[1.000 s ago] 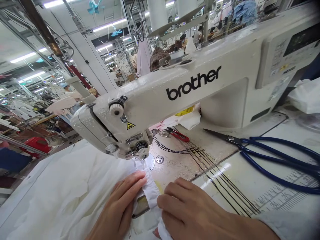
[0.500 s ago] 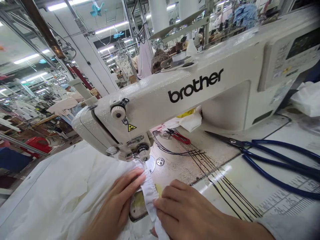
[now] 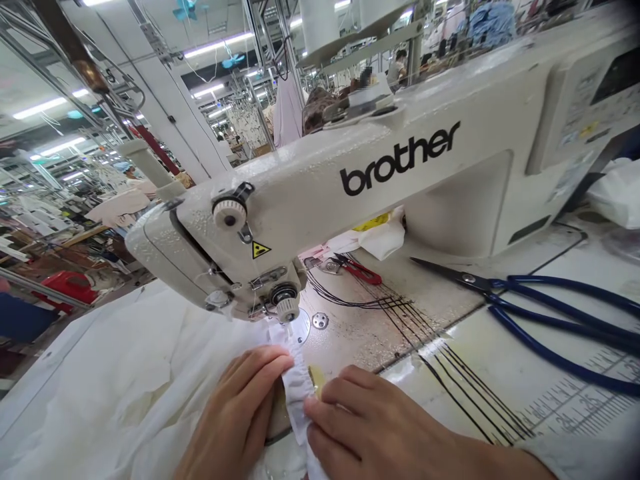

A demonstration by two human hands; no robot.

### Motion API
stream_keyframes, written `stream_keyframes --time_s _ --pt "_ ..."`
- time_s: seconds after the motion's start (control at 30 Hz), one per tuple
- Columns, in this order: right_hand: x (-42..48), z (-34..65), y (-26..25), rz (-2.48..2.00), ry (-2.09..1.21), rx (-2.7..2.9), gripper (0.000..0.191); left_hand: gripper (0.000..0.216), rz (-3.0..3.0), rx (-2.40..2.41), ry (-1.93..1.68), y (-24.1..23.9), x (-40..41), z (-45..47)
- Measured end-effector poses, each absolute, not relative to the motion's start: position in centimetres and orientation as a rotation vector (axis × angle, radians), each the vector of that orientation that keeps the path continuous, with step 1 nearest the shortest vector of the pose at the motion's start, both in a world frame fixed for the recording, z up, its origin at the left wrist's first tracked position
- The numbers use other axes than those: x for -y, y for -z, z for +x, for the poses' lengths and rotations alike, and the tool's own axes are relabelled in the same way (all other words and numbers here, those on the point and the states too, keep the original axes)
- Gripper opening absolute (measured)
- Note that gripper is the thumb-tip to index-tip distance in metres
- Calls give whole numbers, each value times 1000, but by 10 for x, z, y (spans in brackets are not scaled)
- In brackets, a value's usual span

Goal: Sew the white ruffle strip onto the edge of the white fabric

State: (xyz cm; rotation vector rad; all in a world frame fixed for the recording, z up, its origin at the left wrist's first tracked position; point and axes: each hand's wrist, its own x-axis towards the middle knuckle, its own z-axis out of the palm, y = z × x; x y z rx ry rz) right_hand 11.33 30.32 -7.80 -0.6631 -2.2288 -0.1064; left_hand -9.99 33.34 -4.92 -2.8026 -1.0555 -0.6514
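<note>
A narrow, gathered strip of white fabric (image 3: 299,381) runs from under the needle area of a Brother sewing machine (image 3: 310,207) down toward me. My left hand (image 3: 237,410) is closed on the strip's left edge just in front of the needle, its fingers together and its thumb hidden. Farther down, my right hand (image 3: 373,420) pinches the right edge of the same strip between thumb and bent fingers. A large spread of white cloth (image 3: 125,373) lies left of my left hand, partly beneath it.
Blue-handled scissors (image 3: 500,290) lie open on the right of the table, blades toward the machine. Red thread snips (image 3: 361,270) rest behind the needle plate (image 3: 301,328). Black lines and ruler marks (image 3: 575,413) cover the right tabletop. Crumpled white material (image 3: 617,193) sits at the far right.
My view has shifted slightly, so the machine head appears farther left. Both hands keep their hold on the strip; the left fingers sit slightly lower in the picture.
</note>
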Motion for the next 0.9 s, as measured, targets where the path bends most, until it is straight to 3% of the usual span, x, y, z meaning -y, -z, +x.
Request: stream_keyframes --time_s 0.17,0.6,0.7,0.8,0.9 --pt "-300 120 66 -634 134 2300 51 35 -2809 1101 704 58 -336 -103" --pt "-310 104 82 -661 114 2227 5 36 -2817 1146 750 56 -345 -102" --pt "-312 106 76 -685 109 2293 13 37 -2818 1157 764 55 -350 -101" --pt "-311 108 73 -674 105 2275 5 36 -2773 1129 763 55 -349 -102" --pt "-307 109 74 -629 83 2218 25 39 -2711 1010 727 56 -346 -103"
